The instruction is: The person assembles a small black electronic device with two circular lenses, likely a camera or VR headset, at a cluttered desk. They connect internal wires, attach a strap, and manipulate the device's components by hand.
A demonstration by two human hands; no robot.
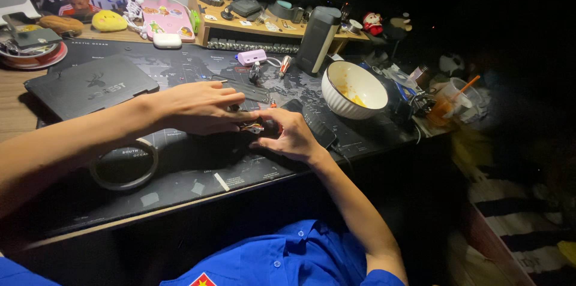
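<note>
Nearby, white bowl point(354, 89) crowds both hands' point(201, 108) point(290, 135) grip pinching small wired part point(252, 126).

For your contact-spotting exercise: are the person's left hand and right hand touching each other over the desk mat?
Touching. The head view shows the left hand fingertips meeting the right hand around a small wired part, with no gap between them.

Wires point(252, 126) at the fingertips: red, yellow, dark. Desk mat point(198, 169) under the fingers: black, pale map print. Bowl point(354, 90) beyond the fingers: white, yellow residue.
</note>
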